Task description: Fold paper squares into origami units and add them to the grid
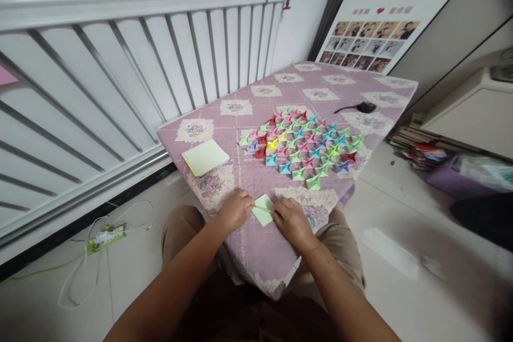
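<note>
A small light green paper (263, 216) lies on the table near its front corner, turned like a diamond, with a crease or folded strip across its middle. The fingers of my left hand (237, 210) are closed on its left corner. On the right corner, my right hand (292, 220) pinches the same paper. Beyond my left hand is a stack of square paper sheets (206, 157), pale green on top. Rows of folded paper pieces (303, 146) in green, pink, red, blue and yellow stand past my right hand.
The table (248, 248) has a purple floral cloth. A black object with a cord (365, 107) lies at the back right. A photo board (366, 32) leans behind, a radiator (132, 69) runs along the left, and a power strip (107, 238) is on the floor.
</note>
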The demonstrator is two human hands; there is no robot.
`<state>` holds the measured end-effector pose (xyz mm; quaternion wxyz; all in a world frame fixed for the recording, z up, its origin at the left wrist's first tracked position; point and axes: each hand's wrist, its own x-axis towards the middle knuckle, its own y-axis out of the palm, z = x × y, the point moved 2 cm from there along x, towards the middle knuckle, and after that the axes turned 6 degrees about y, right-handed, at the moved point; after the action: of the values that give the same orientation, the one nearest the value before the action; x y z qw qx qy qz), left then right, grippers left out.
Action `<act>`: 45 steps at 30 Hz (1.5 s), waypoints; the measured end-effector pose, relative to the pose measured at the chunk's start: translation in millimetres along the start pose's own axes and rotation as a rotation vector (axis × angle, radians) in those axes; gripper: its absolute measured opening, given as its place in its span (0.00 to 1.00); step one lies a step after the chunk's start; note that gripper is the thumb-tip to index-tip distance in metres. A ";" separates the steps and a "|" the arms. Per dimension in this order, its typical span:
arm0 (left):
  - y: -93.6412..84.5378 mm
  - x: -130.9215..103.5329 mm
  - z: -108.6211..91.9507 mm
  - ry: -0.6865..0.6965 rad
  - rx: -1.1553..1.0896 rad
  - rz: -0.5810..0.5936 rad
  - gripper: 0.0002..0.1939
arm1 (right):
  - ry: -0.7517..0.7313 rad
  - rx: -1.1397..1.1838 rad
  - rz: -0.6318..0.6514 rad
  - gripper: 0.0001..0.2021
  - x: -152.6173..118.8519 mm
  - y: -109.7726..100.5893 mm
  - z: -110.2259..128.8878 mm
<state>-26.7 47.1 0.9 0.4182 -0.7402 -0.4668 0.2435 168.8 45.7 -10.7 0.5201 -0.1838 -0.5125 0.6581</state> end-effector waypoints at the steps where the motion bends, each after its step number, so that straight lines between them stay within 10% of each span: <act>1: -0.3 -0.4 0.1 0.005 0.005 0.014 0.11 | -0.020 0.002 0.005 0.08 -0.7 -0.9 0.3; 45: -4.0 -22.0 -25.0 0.259 0.659 0.195 0.17 | -0.165 -0.041 0.069 0.14 -11.6 -3.7 -0.8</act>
<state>-19.7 18.5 17.0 0.6647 -0.6315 -0.2336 0.3238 175.8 35.7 -11.2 0.4491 -0.1570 -0.5605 0.6778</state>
